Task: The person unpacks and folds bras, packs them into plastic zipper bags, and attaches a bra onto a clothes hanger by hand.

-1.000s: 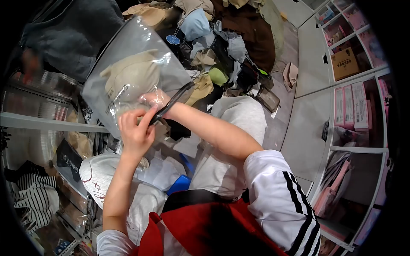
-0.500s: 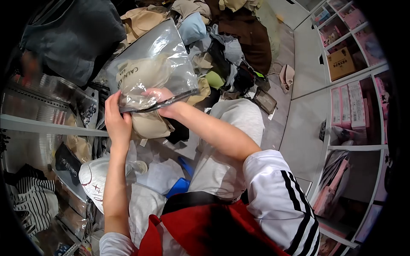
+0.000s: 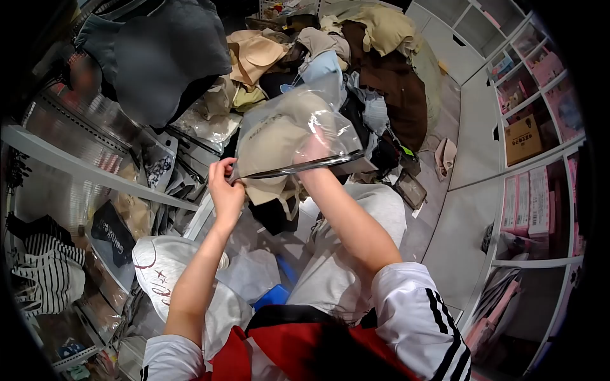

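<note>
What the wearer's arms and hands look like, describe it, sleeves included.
The left sleeve and right sleeve are white and short, with black stripes running down the right one. The left hand and right hand are ungloved.

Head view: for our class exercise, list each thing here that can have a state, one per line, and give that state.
Bag: open, clear, black-edged mouth towards the person
Beige garment: partly in the bag, partly out
Left hand: fingers curled at the mouth's corner, grip unclear
Right hand: inside the bag, grip unclear
Pile: heaped, unfolded
Cabinet: fronts shut
</note>
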`<action>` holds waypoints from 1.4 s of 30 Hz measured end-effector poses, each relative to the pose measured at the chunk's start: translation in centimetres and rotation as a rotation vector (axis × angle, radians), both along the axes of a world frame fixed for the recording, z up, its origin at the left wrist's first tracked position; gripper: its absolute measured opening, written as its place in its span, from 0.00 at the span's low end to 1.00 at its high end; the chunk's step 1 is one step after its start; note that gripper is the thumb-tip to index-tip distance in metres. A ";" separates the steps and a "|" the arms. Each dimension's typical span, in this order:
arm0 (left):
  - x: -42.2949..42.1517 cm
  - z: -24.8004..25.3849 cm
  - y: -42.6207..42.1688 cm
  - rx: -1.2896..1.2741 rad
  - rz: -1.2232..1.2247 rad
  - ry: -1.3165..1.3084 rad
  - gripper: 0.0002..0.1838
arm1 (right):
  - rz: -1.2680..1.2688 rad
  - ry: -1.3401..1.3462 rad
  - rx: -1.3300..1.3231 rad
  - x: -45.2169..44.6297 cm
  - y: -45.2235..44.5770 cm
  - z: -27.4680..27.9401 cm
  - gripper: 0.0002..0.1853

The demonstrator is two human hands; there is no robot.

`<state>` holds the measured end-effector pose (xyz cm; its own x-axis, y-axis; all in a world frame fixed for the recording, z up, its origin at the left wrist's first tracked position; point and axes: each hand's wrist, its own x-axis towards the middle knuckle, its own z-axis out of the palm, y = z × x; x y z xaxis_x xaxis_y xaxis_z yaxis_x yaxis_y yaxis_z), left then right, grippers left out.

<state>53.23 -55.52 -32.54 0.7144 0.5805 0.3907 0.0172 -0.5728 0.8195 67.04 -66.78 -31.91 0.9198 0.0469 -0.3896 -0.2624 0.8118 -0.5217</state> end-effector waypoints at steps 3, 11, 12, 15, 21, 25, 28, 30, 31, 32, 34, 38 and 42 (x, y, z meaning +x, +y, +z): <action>-0.6 1.9 -1.5 0.181 -0.143 -0.042 0.21 | -0.061 0.090 -0.150 -0.5 -1.2 2.2 0.12; -2.8 4.3 -3.5 0.522 -0.405 -0.016 0.20 | 0.069 0.089 -0.049 -1.4 0.9 -1.2 0.15; -3.5 4.7 -4.4 0.506 -0.499 -0.012 0.20 | 0.043 0.065 -0.054 -1.4 1.1 -1.3 0.15; -5.2 7.0 -5.5 0.331 -0.930 0.063 0.20 | 0.268 0.021 -0.006 -1.6 0.8 -1.2 0.13; -3.3 8.7 5.4 0.245 -0.112 -0.022 0.40 | 0.565 -0.081 0.075 -4.4 1.2 1.5 0.13; -3.2 5.6 7.3 -0.625 -0.626 0.309 0.44 | 0.672 -0.231 0.010 -6.2 0.6 2.6 0.13; -3.0 6.0 5.1 -0.389 -0.570 0.351 0.37 | 0.819 -0.307 0.079 -5.9 -0.6 3.1 0.18; -3.1 5.6 5.0 -0.427 -0.547 0.384 0.32 | 0.869 -0.276 0.198 -5.8 -1.1 3.8 0.17; -3.3 5.8 5.0 -0.444 -0.558 0.374 0.31 | 0.848 -0.207 0.264 -5.6 -1.0 4.5 0.17; -3.5 6.2 5.0 -0.460 -0.568 0.366 0.29 | 0.826 -0.138 0.331 -5.3 -0.9 5.0 0.16; -3.7 6.5 4.9 -0.502 -0.584 0.372 0.29 | 0.772 -0.196 0.200 -4.5 -0.8 4.5 0.16; -4.2 6.1 4.1 -0.834 -0.577 0.393 0.27 | 0.732 -0.303 0.111 -3.5 -1.4 4.5 0.15; -4.0 4.4 2.5 -0.853 -0.657 0.343 0.30 | 0.578 -0.371 -0.193 -3.4 -1.6 4.7 0.16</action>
<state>49.22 -52.99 -28.12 0.9727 0.0366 -0.2290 0.2181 0.1906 0.9571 63.68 -68.41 -27.18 0.8420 0.5289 -0.1062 -0.4000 0.4801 -0.7807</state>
